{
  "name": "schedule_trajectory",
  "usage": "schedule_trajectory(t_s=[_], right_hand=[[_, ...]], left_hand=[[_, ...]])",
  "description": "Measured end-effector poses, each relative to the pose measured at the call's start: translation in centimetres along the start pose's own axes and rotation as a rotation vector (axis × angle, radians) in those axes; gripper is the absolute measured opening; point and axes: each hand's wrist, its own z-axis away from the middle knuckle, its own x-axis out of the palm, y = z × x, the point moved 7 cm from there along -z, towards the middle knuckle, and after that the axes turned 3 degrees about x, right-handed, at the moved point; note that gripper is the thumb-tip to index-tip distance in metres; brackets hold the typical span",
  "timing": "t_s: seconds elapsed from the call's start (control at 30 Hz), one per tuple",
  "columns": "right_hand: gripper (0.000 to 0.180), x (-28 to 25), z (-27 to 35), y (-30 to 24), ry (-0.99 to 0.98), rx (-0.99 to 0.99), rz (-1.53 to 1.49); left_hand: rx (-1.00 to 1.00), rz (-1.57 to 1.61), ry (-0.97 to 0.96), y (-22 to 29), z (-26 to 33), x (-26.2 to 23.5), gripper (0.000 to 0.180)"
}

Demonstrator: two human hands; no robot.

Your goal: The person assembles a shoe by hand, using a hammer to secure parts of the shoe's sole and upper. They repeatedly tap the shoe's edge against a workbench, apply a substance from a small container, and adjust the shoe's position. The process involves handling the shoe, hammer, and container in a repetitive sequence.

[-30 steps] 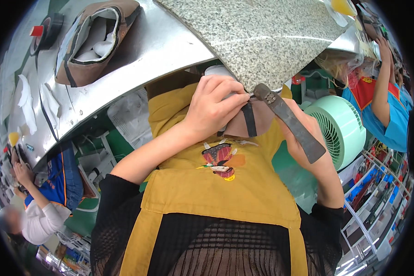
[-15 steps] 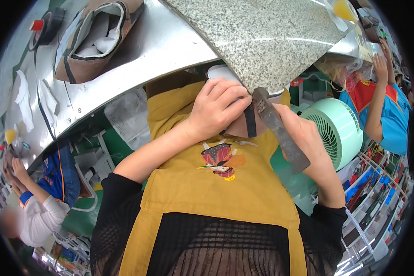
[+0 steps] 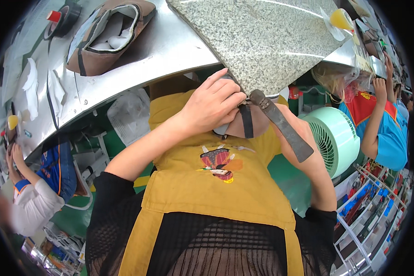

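The left hand [image 3: 214, 103] curls its fingers over a brown shoe upper [image 3: 244, 126], a closed grip pressing it against the lap just below the edge of the granite slab [image 3: 262, 41]. The right hand [image 3: 303, 138] wraps around a flat dark metal tool [image 3: 280, 124], whose tip meets the upper beside the left fingers. Beyond, a second brown shoe upper [image 3: 106, 34] lies on the steel table [image 3: 170, 50]. A green fan [image 3: 338, 138] stands to the right.
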Motion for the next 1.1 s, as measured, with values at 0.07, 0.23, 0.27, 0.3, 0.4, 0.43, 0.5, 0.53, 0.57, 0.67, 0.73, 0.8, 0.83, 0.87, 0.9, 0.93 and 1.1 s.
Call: schedule_trajectory(t_s=[0.07, 0.23, 0.27, 0.3, 0.4, 0.43, 0.5, 0.53, 0.57, 0.67, 0.73, 0.8, 0.83, 0.87, 0.9, 0.93, 1.1], right_hand=[[0.030, -0.1, 0.2, 0.5, -0.023, 0.044, 0.004], [0.022, 0.1, 1.3, 2.5, 0.018, 0.126, -0.241], [0.019, -0.1, 1.6, 2.7, 0.010, 0.144, -0.249], [0.018, -0.3, 1.8, 2.9, 0.012, 0.169, -0.269], [0.017, -1.2, 2.0, 3.5, 0.042, 0.224, -0.329], [0.017, -1.5, 2.1, 3.7, 0.052, 0.237, -0.333], [0.018, -2.2, 2.3, 4.1, 0.071, 0.227, -0.289], [0.018, -2.6, 2.3, 4.1, 0.085, 0.208, -0.270], [0.019, -2.9, 2.2, 3.7, 0.105, 0.157, -0.261], [0.021, -2.8, 1.7, 2.3, 0.121, 0.105, -0.213], [0.025, -2.4, 1.3, 2.2, 0.090, 0.111, -0.160], [0.029, -1.5, 1.1, 2.8, 0.028, 0.131, -0.096], [0.030, -1.4, 1.0, 2.6, 0.015, 0.128, -0.056], [0.031, -1.3, 0.9, 2.2, 0.001, 0.123, -0.015], [0.033, -1.3, 0.9, 2.0, -0.009, 0.122, 0.031], [0.033, -1.3, 0.8, 1.8, -0.012, 0.108, 0.067], [0.033, -1.1, 0.6, 1.2, 0.005, 0.064, 0.136]], left_hand=[[-0.001, 0.019, -0.018, -0.2, -0.3, -0.3, 0.030], [0.024, 0.036, -0.077, 0.4, -1.2, -1.5, 0.027], [0.032, 0.034, -0.083, 0.6, -1.5, -1.8, 0.027], [-0.066, 0.079, -0.145, 0.7, -1.7, -1.8, 0.025], [0.026, 0.075, -0.078, 1.9, -3.2, -2.0, 0.023], [-0.004, 0.042, -0.130, 2.1, -3.8, -1.7, 0.020], [-0.027, -0.004, -0.155, 1.9, -4.4, -1.0, 0.019], [-0.037, -0.024, -0.169, 1.8, -4.6, -0.7, 0.019], [-0.044, -0.015, -0.193, 1.7, -4.8, -0.6, 0.018], [-0.084, 0.041, -0.248, 1.0, -4.4, -0.2, 0.017], [-0.133, 0.112, -0.254, 0.4, -4.0, -0.2, 0.016], [-0.111, 0.109, -0.253, 0.3, -4.1, -0.3, 0.017], [-0.102, 0.107, -0.251, 0.3, -4.0, -0.3, 0.017], [-0.114, 0.109, -0.257, 0.3, -3.8, -0.3, 0.018], [-0.120, 0.114, -0.260, 0.2, -3.6, -0.3, 0.018], [-0.126, 0.120, -0.263, 0.2, -3.5, -0.3, 0.018], [0.073, 0.065, -0.143, 0.8, -3.0, -0.5, 0.024]])
